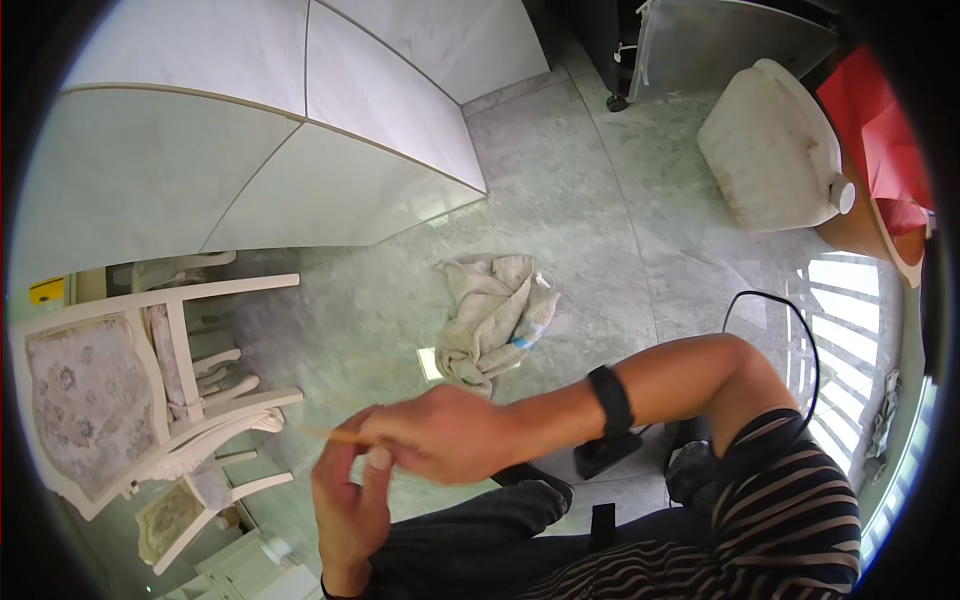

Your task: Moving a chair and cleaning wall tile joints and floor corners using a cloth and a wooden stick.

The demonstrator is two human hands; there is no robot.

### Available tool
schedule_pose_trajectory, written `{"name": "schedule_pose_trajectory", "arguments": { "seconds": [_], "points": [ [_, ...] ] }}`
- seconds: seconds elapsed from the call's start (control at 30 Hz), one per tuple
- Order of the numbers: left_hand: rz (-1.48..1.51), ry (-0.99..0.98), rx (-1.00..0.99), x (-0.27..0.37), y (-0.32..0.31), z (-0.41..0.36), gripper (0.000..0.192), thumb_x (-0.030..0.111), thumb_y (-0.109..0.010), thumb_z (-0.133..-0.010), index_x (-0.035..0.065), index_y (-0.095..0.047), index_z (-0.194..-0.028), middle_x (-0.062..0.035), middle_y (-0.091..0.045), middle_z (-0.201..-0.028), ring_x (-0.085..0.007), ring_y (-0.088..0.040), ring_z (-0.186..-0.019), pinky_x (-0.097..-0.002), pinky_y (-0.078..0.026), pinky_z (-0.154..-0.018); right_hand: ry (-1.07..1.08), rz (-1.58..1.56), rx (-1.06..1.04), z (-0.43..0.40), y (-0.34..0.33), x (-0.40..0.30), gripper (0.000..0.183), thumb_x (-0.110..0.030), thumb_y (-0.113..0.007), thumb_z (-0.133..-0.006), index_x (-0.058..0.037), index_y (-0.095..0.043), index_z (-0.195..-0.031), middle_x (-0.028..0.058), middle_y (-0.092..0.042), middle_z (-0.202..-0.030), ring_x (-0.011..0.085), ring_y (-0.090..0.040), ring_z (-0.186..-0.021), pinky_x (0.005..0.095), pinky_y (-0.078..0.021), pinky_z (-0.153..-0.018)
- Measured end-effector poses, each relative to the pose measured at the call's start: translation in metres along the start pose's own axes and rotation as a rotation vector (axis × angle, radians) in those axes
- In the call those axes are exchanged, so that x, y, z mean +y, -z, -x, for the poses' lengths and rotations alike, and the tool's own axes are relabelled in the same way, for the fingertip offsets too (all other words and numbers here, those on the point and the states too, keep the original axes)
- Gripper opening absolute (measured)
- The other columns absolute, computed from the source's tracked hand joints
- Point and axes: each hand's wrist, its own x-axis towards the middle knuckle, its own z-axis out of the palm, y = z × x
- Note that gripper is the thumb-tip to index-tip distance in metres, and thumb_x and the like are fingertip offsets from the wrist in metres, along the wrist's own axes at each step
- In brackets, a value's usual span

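My right hand [450, 435] reaches across from the right and pinches a thin, light-brown stick [334, 434], blurred, its free end pointing left. Close against those fingers is my left hand [349, 487], fingers curled and thumb raised. Whether it also grips the stick is hidden by the overlap. Beyond both hands, a crumpled beige cloth [487, 319] with a small blue patch lies on the grey tiled floor [360, 322].
White chairs with patterned upholstery [94, 397] stand at left, below a tiled block [262, 172]. At upper right are a whitish plastic jerrycan [772, 150], a red item [877, 142] and a wheeled appliance [720, 49]. A black cable [806, 330] loops near my right arm.
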Motion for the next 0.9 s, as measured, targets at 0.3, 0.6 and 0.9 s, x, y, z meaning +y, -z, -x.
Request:
{"name": "schedule_pose_trajectory", "arguments": {
  "seconds": [0.3,0.6,0.9],
  "points": [
    [0.242,-0.097,0.422,-0.014,0.013,-0.001,0.030,0.023,-0.047,-0.106,-0.0033,-0.061,-0.108,-0.0179,-0.064,-0.122,-0.0232,-0.062,-0.109,-0.0378,-0.047,-0.102,0.025,-0.025,-0.148,0.001,-0.007,0.045,0.022,-0.025,-0.068,-0.091,-0.0069,-0.066,-0.105,0.0115,-0.066,-0.093,0.0332,-0.064,-0.075,0.0411,-0.0511,-0.062],
    [0.507,-0.159,0.494,-0.003,0.012,-0.015,0.024,0.025,-0.042,-0.108,0.0048,-0.055,-0.110,-0.0051,-0.055,-0.069,-0.0124,-0.048,-0.061,-0.0338,-0.046,-0.075,-0.347,1.311,-0.095,0.065,0.041,0.188,0.054,-0.046,-0.069,-0.084,-0.0116,-0.061,-0.125,0.0166,-0.053,-0.131,0.0425,-0.046,-0.122,0.0515,-0.0407,-0.100],
    [0.514,-0.190,0.531,-0.015,0.019,0.002,0.025,0.030,-0.046,-0.107,0.0073,-0.055,-0.106,-0.0039,-0.054,-0.063,-0.0130,-0.045,-0.055,-0.0351,-0.045,-0.070,-0.534,0.140,0.341,0.035,0.177,0.150,0.020,-0.011,-0.066,-0.085,-0.0047,-0.062,-0.103,0.0042,-0.063,-0.095,0.0155,-0.061,-0.091,0.0333,-0.0501,-0.077]
  ]
}}
